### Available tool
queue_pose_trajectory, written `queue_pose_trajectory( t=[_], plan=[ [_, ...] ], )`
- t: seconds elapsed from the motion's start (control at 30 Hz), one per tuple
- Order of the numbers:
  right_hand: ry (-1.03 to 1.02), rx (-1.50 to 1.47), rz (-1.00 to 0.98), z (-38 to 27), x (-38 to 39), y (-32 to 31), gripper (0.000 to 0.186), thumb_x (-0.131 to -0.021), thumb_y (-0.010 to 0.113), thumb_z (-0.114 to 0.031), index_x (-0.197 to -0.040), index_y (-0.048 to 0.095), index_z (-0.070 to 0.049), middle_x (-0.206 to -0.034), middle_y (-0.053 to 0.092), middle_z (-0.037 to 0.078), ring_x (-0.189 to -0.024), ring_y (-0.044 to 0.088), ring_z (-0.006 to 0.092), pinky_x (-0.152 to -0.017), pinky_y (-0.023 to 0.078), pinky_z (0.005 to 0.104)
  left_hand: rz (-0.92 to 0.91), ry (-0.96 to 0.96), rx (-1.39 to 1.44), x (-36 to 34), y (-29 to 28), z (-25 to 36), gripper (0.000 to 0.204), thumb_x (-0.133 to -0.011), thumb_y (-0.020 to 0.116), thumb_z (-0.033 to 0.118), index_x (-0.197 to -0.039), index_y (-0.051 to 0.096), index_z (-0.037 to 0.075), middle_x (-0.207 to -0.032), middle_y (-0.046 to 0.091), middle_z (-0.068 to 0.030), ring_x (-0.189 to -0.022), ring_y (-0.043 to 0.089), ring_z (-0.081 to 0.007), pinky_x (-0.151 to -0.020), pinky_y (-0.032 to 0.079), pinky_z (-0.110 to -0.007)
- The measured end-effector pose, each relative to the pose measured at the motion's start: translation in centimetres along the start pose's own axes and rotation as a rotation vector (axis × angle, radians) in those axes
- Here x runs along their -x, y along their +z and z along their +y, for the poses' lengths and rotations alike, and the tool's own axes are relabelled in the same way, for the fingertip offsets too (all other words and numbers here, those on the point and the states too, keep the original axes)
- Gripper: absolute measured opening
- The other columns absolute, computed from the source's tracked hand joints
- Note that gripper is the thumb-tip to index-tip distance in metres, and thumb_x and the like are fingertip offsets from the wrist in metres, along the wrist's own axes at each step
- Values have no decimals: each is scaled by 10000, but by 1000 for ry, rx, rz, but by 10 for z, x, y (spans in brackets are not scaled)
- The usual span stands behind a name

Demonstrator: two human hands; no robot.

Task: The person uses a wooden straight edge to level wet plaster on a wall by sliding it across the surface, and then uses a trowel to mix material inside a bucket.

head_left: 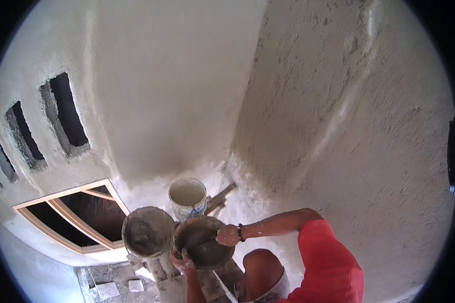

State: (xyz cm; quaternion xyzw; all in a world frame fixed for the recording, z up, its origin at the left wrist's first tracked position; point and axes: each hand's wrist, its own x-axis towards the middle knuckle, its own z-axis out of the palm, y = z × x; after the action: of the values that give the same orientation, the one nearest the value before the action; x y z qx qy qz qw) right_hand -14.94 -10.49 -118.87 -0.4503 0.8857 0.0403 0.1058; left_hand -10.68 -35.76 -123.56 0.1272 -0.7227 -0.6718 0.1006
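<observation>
Neither my left hand nor my right hand is in view. Below, a person in a red shirt bends over a round, mortar-smeared basin. That person's left hand grips the basin's near left rim. Their right hand, with a dark bracelet at the wrist, is closed at the right side of the basin; what it holds, if anything, I cannot make out. A second round container with grey mortar in it stands just left of the basin. Behind them is a pale bucket with a dirty rim.
Two plastered walls meet at a corner; the right wall is rougher and darker. A wooden window frame sits low in the left wall, under several slot openings. Wood pieces lean by the bucket. Planks and rubble lie below.
</observation>
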Motion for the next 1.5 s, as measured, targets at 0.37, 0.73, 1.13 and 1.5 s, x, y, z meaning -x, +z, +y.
queue_pose_trajectory(
  t=[0.37,0.73,1.13,1.5],
  plan=[
    [145,342,161,5,-33,-35,121,-725,542,-202,-765,614,-113,-764,620,88,-765,598,259,-630,495,356,-129,-355,390,-3,3,-45,583,-661,618,-8,-1215,443,-40,-1137,539,-186,-1031,519,-292,-906,388,-358],
    [-225,101,-330,29,9,55,192,-737,533,-247,-790,629,-89,-798,623,89,-758,602,293,-733,507,384,-93,-428,102,20,24,35,667,-623,564,-49,-1270,401,-29,-1144,528,-192,-1005,535,-309,-890,409,-350],
    [551,-1108,-478,-44,-1,-91,231,-793,577,-264,-927,572,-76,-590,475,4,-462,447,93,-386,375,264,-16,-137,-11,4,14,-32,655,-606,543,-2,-1236,388,-91,-1123,516,-275,-1044,517,-371,-912,395,-391],
    [233,118,-205,-4,-19,-37,195,-716,539,-236,-798,591,-67,-769,607,140,-721,611,317,-644,496,434,-101,99,184,6,20,-31,519,-619,522,9,-1133,491,-45,-1015,586,-214,-968,564,-331,-882,422,-391]
  ],
)
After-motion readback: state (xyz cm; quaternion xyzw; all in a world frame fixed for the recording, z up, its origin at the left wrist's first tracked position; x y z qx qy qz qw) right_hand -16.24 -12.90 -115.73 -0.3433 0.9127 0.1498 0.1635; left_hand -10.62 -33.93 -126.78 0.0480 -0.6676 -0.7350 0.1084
